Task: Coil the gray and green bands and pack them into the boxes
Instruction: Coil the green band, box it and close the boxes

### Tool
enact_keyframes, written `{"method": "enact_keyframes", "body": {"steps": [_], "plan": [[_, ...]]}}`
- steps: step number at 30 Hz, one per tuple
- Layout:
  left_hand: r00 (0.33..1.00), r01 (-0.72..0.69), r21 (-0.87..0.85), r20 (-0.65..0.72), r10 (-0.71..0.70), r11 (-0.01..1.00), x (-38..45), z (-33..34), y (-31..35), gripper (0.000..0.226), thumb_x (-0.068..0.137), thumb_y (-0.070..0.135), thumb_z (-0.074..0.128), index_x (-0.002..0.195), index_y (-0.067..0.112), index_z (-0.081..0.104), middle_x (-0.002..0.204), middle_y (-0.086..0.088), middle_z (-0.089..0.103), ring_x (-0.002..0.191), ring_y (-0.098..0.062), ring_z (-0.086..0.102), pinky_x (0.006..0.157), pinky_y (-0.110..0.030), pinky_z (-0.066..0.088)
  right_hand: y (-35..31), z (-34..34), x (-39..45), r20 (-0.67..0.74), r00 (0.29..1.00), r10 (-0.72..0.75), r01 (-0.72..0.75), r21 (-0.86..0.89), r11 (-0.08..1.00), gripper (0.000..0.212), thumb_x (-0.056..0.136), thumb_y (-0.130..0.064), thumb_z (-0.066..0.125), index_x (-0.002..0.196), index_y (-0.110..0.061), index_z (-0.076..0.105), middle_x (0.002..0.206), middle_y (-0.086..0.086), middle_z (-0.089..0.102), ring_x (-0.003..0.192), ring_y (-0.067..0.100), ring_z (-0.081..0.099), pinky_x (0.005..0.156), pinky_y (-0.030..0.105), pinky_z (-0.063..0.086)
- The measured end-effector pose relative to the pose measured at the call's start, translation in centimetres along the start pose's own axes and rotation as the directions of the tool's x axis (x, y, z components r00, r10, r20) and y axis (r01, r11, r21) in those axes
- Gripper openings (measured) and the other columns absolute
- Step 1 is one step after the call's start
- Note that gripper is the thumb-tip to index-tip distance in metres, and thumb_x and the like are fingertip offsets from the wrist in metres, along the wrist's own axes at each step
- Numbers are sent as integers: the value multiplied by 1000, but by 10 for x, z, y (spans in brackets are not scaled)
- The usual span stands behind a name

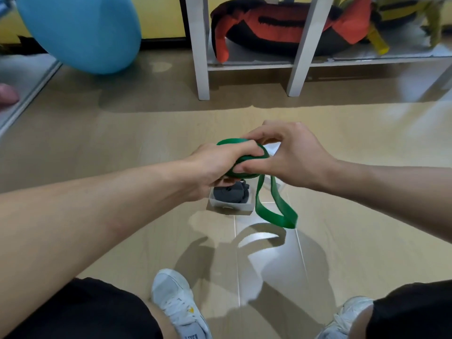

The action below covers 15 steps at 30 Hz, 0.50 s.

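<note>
Both hands hold the green band [247,159] in the air: left hand [215,165] has its grip curled round the wound part to stop it springing loose, right hand [288,155] pinches the outer turn, likely to feed the next wrap. The unwound loop hangs below the grips toward the floor; the gray band [230,193] sits coiled in a clear box [230,206] right under the left grip, so half looks packed.

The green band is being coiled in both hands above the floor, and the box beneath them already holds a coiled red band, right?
Not quite. The band in the box is gray, not red, as the head view shows. The rest holds: the left hand and right hand grip the green band above the floor, its free loop hanging down.
</note>
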<state>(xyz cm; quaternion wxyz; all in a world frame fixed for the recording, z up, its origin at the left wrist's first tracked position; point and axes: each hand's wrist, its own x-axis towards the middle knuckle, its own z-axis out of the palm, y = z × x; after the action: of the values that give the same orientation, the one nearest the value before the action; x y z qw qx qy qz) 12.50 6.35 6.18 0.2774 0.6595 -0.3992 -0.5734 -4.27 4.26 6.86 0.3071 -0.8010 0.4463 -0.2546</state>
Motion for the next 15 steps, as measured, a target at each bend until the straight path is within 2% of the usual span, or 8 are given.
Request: {"method": "enact_keyframes", "body": {"steps": [3,5,7,10,15], "plan": [[999,33,-53,8,-33,998,2,-3,2,65,54,48,85,112,24,73,101,-2,80,91,-16,78,85,-33,62,8,-9,0,6,1000,-9,8,110,994,55,60,-48,91,109,-35,70,94,-13,76,92,3,71,92,31,57],[998,53,-74,26,-51,996,2,-6,4,56,65,48,83,115,24,72,102,-3,80,92,-18,78,85,-32,61,17,-12,-2,17,999,31,-34,158,987,53,59,-42,93,104,-32,65,90,-13,77,90,3,72,92,31,58],[997,61,-92,57,-55,994,0,-8,7,46,75,48,78,114,24,72,100,-5,80,92,-19,78,84,-30,59,24,-11,-5,35,998,48,-53,169,984,47,61,-38,94,99,-30,67,91,-14,77,90,4,73,94,35,58],[993,63,-123,107,-50,990,-5,-9,9,39,82,48,73,112,22,72,100,-6,81,91,-19,77,91,-33,58,27,-9,-7,2,999,49,-49,206,977,37,66,-33,93,95,-28,71,92,-12,78,89,5,74,92,35,60],[981,61,-143,190,-33,988,-9,-17,12,39,88,46,67,119,22,70,114,-7,78,109,-23,73,101,-40,51,23,-9,-3,-69,996,57,-47,137,989,31,66,-35,94,84,-28,70,86,-10,75,86,9,72,83,40,61]]}}
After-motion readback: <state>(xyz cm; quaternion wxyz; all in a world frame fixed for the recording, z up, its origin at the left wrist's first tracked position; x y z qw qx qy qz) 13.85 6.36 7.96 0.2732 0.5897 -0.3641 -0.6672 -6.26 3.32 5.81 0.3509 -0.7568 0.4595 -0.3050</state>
